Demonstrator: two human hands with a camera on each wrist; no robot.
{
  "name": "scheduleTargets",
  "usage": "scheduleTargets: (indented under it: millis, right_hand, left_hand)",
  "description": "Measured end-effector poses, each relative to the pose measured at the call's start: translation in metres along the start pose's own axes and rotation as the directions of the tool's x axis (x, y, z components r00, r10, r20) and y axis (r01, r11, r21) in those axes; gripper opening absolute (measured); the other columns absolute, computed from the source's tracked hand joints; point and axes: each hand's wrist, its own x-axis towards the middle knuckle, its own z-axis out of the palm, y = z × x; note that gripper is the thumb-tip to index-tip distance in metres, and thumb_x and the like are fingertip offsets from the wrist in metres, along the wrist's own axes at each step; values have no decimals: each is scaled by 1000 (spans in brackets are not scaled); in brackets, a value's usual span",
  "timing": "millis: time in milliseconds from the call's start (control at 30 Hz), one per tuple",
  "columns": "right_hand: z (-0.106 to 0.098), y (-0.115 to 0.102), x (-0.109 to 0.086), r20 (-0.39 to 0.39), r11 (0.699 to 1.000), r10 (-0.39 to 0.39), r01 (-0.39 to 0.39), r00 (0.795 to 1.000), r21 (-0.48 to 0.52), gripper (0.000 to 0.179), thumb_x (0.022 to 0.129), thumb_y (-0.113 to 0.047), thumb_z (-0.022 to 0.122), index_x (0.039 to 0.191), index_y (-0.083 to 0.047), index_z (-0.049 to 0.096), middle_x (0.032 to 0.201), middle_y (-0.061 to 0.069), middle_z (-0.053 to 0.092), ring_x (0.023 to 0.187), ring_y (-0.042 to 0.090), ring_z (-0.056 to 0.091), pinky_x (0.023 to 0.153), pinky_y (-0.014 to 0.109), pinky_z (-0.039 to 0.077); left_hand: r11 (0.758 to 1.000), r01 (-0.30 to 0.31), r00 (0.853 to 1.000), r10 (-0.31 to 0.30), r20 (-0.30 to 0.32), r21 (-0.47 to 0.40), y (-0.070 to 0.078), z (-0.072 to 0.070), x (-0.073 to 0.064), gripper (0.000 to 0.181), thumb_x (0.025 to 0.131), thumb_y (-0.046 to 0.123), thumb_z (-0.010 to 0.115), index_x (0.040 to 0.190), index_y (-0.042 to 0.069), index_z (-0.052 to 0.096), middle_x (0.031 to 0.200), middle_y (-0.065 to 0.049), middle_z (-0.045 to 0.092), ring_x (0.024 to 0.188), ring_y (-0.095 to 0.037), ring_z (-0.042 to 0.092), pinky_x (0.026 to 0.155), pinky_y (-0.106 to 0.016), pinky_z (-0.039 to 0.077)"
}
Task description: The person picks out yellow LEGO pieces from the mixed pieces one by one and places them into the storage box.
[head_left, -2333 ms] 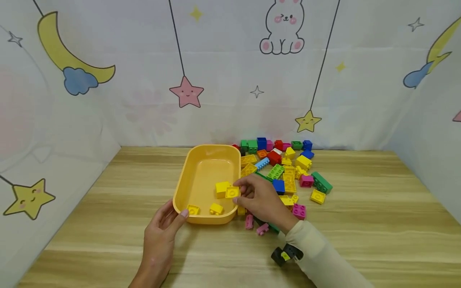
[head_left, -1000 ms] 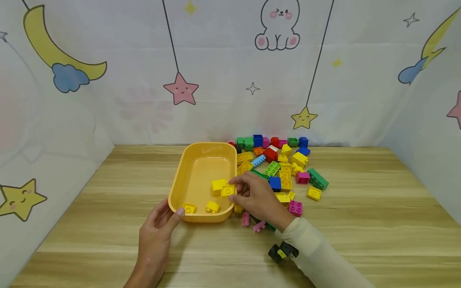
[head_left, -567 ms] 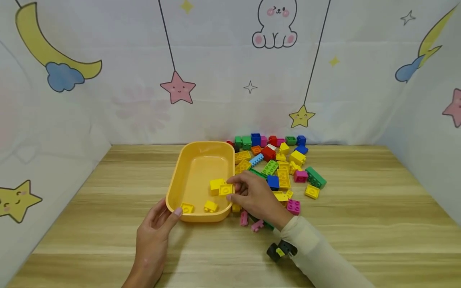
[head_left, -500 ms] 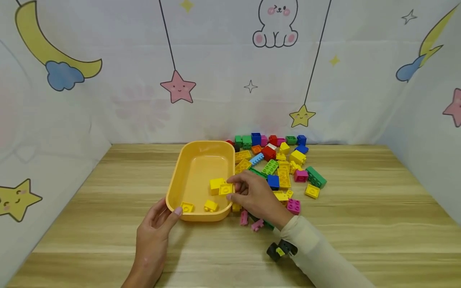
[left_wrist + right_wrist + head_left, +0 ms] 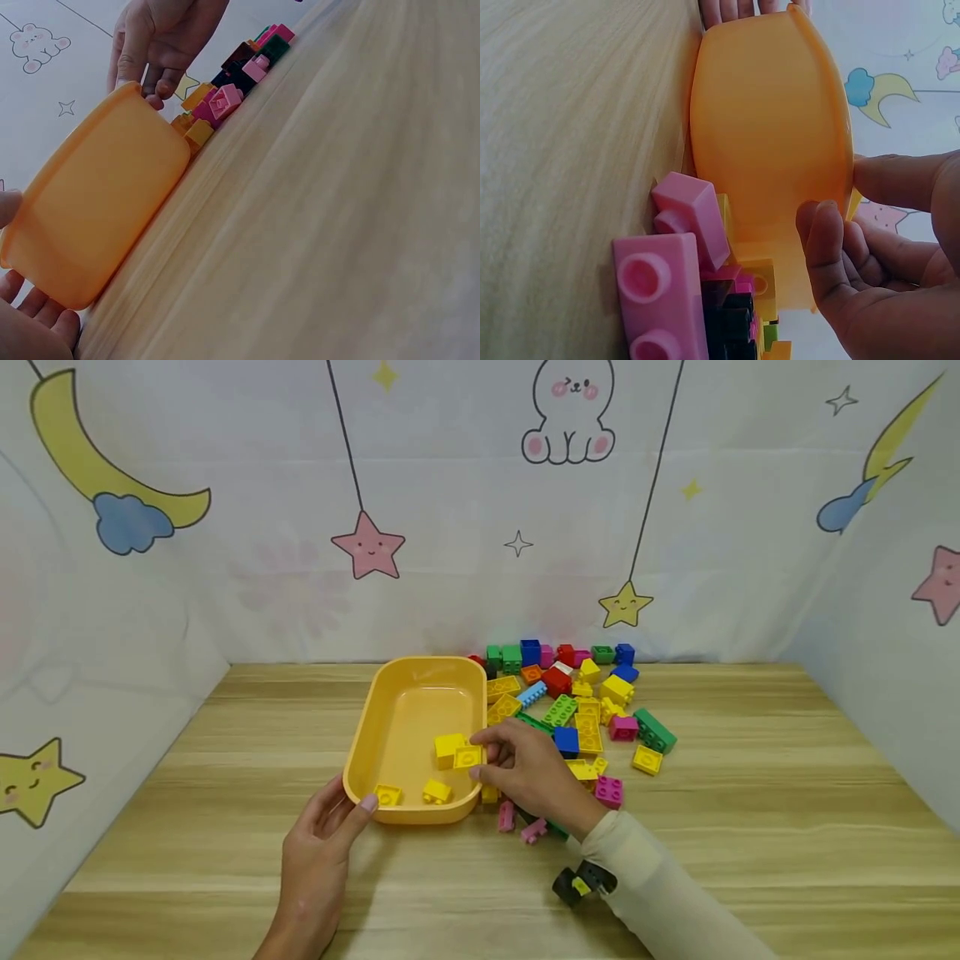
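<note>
On the table stands a yellow-orange plastic tray (image 5: 416,714). My left hand (image 5: 318,852) grips its near left corner, thumb over the rim and fingers against the outer wall. At the right rim, my right hand (image 5: 536,768) pinches a flat yellow toy brick (image 5: 468,757) between thumb and fingers, hollow side showing. Beside that brick, inside the tray, is a taller yellow brick (image 5: 447,749). Two more yellow bricks lie by the near wall, a studded one (image 5: 437,792) and a flat one (image 5: 387,795). In the right wrist view the tray wall (image 5: 769,112) hides most of the pinched brick.
Right of the tray spreads a pile of loose bricks, among them a blue brick (image 5: 566,742), a long green brick (image 5: 655,732) and a magenta brick (image 5: 609,792). Small pink bricks (image 5: 534,832) lie near my right wrist. A printed curtain (image 5: 450,593) hangs behind the table.
The head view has shifted slightly, sliding the whole scene to the left. Both hands keep the same hold on the tray and the flat yellow brick.
</note>
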Motion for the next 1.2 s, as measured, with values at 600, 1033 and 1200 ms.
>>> scheduleTargets:
  millis: [600,1033,1200]
  right_hand:
    - [-100,5,-7,-164,989,40,-63,986,-134,17,99,-12,66,115,-6,67,102,8,65,88,28,61,78,39,56]
    - [-112,45,2,15,829,323,-275,946,-487,16,91,-12,72,96,0,63,88,8,60,80,26,56,67,35,53]
    - [-96,47,4,-11,798,401,-355,916,-487,17,91,-13,71,94,0,59,86,9,56,78,26,55,60,30,50]
  left_hand:
    - [1000,6,1000,-6,18,-2,-4,-1,0,73,91,30,78,150,9,42,148,-8,46,132,-16,48,96,-15,44]
    - [1000,18,1000,-18,23,1,0,-5,0,73,90,30,78,151,10,42,149,-7,46,132,-16,47,100,-18,43]
    - [1000,21,1000,-21,22,4,-1,-4,0,73,90,29,78,150,9,42,148,-8,46,132,-16,47,99,-17,43]
